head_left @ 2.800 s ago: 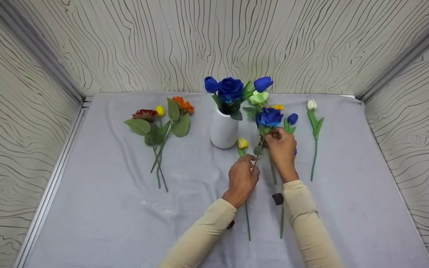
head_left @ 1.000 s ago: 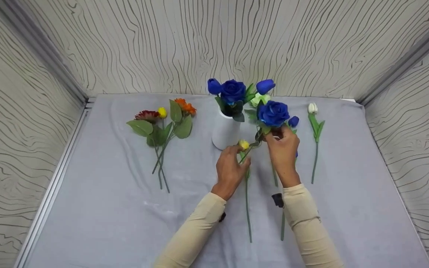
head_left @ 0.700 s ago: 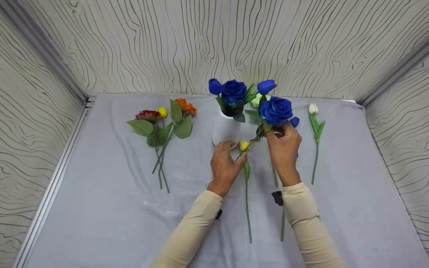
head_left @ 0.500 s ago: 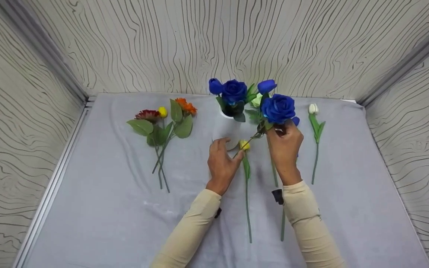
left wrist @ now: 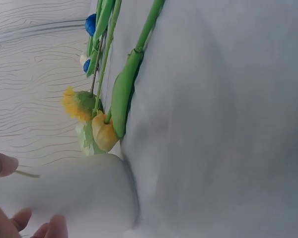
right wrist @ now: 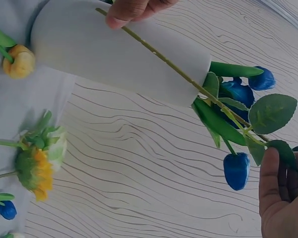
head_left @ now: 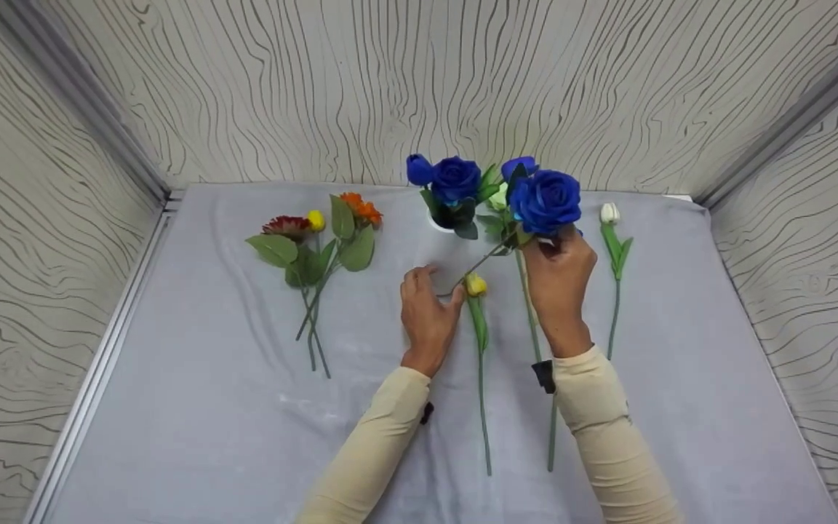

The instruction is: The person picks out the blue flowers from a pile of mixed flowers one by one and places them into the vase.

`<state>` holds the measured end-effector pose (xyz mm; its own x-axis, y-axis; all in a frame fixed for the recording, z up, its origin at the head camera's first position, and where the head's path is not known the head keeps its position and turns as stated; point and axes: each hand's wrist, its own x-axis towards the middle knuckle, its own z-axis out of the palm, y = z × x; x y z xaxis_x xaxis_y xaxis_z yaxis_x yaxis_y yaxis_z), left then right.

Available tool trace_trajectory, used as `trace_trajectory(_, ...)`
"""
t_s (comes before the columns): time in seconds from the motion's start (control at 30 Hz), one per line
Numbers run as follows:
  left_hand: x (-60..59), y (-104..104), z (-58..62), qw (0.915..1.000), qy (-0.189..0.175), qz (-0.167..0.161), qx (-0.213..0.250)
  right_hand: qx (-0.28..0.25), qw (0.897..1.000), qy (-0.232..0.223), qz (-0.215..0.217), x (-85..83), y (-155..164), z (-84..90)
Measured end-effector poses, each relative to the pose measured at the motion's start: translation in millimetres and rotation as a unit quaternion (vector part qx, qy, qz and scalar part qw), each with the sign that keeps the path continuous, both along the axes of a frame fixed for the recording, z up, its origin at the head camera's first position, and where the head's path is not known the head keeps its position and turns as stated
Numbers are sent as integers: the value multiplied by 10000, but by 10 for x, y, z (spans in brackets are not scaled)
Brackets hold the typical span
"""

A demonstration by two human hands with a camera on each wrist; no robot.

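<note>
My right hand (head_left: 561,280) pinches a blue rose (head_left: 546,202) by its stem just below the bloom, holding it above the cloth. The rose's bare stem slants down toward my left hand (head_left: 430,313), whose fingers are spread apart. In the right wrist view, the stem's lower end passes against the left thumb (right wrist: 120,17). Behind it stands a white vase (right wrist: 114,54), with another blue rose (head_left: 455,180) and blue tulips (right wrist: 237,171) in it. A yellow tulip (head_left: 476,284) lies on the cloth beside my left hand.
Dark red, yellow and orange flowers (head_left: 361,209) lie crossed at the left on the grey cloth (head_left: 193,407). A white tulip (head_left: 610,213) lies at the right. A pale green flower (right wrist: 57,148) and a yellow-orange flower (right wrist: 42,173) lie near the vase. Patterned walls enclose the table.
My right hand has raised the blue rose, its bloom now higher and turned toward the camera. The left hand has slid left and upward along the stem's lower end, fingers spreading.
</note>
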<state>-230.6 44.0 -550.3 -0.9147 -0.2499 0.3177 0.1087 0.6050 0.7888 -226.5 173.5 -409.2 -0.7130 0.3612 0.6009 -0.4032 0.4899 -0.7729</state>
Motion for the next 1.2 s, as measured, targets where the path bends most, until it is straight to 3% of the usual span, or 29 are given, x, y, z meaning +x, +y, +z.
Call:
trace_trajectory(0.27, -38, -17, -9, 9997, -86, 72, 234, 88, 9989, 426, 172, -6, -7, 143)
trace_trajectory(0.6, -91, -26, 11, 9988, -34, 153, 473, -151, 9984, 502, 198, 9, -60, 347)
trace_trajectory(1.0, -150, -33, 32, 9965, -417, 135, 711, -265, 9940, 919, 526, 76, -107, 553)
trace_trajectory(1.2, -204, -27, 20, 9970, -532, 194, 524, -336, 9907, 1200, 545, 71, -134, 636)
